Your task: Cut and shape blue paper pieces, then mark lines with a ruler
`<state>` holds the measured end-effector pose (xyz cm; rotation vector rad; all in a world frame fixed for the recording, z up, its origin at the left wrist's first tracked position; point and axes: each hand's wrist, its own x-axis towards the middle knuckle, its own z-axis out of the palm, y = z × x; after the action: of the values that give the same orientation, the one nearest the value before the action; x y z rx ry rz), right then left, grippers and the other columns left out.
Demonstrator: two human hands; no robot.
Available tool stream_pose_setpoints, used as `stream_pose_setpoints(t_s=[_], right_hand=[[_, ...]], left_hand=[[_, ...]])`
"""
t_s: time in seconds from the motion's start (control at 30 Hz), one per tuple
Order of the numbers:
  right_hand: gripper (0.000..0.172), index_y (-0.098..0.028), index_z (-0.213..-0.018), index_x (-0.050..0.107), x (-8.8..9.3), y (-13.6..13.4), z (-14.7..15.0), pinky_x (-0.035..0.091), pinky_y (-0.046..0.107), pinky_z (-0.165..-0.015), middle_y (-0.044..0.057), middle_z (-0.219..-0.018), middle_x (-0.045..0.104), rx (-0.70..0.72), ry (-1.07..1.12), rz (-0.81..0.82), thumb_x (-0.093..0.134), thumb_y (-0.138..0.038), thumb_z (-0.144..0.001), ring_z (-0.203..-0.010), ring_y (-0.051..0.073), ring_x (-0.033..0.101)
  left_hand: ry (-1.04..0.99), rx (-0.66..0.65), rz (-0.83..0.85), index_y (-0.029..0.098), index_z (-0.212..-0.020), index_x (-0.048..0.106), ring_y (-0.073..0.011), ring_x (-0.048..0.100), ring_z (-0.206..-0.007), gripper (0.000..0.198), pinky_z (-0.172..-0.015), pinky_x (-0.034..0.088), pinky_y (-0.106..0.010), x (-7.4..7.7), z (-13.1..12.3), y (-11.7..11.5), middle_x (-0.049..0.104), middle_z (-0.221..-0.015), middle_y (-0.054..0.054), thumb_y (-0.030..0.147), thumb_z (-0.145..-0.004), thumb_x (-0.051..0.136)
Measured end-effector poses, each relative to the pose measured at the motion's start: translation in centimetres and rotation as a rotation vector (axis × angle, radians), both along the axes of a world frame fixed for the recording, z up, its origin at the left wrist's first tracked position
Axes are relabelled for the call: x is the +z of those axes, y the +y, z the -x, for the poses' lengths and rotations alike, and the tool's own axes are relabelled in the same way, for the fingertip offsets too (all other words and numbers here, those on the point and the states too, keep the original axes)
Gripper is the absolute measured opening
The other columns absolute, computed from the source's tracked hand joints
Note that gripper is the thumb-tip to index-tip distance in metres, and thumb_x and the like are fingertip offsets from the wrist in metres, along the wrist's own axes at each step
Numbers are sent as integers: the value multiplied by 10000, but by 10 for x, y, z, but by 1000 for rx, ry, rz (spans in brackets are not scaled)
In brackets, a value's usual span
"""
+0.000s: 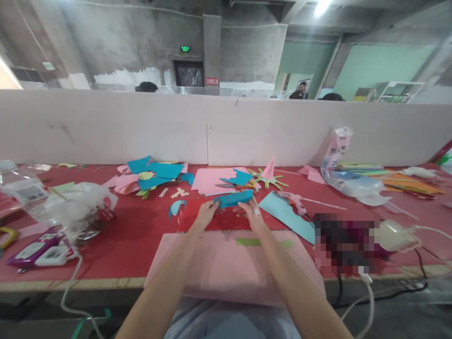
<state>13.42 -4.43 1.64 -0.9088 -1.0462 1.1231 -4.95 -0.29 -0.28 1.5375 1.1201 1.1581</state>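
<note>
Between my two hands is a folded piece of blue paper, raised a little over the red tabletop. My left hand pinches its left end. The right end is gripped by my right hand, which also seems to have a thin whitish stick along its fingers. Just behind the paper lie scissors on pink paper sheets, next to a torn blue piece. A pink paper cone stands on green strips. To the right, a pink glue gun rests on a light blue sheet.
A pink board lies at the table's front edge. Blue and pink scraps sit back left. Plastic bags, a purple power strip and its cable are at left. A white partition stands behind; a plastic wrapper leans right.
</note>
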Motion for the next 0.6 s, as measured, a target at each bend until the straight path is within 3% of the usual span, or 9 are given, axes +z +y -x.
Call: stream_pose_setpoints(t_s=[0.2,0.27,0.33,0.4,0.6], right_hand=[[446,-176,-1135,597,-1,1,-4,468,242,-389,2,-583,642,-178,-78,-40,540,-407,-757,-438,153,586],[456,-185,-1146,584,-3,2,-8,481,244,-399,20,-669,674,-211,-64,-48,550,-415,-754,-459,151,599],[465,-204,-1168,562,-5,0,-12,510,257,-433,66,-908,694,-275,-60,-111,559,-425,-760,-550,159,637],[453,-194,-1158,562,-6,-2,-18,526,268,-457,102,-1033,664,-399,-71,-176,535,-439,-778,-621,170,648],[401,-166,-1105,620,-8,-17,-36,549,316,-667,125,-1114,622,-577,-254,-293,509,-403,-802,-879,220,633]], left_hand=[[57,-118,-3,156,-656,649,-224,671,-707,415,-719,505,-327,6,-2,-10,705,-675,-54,524,-772,496],[62,-81,-6,158,-668,647,-222,670,-710,400,-721,502,-321,6,-1,-12,705,-678,-54,501,-785,479],[82,-2,-34,164,-680,637,-217,666,-717,369,-724,495,-310,7,0,-14,706,-689,-50,465,-801,461],[132,80,-100,176,-691,626,-208,657,-754,320,-741,481,-292,7,3,-17,709,-726,-42,416,-813,454],[262,248,-142,189,-650,574,-173,619,-762,306,-731,436,-251,13,15,-37,666,-700,-16,336,-853,398]])
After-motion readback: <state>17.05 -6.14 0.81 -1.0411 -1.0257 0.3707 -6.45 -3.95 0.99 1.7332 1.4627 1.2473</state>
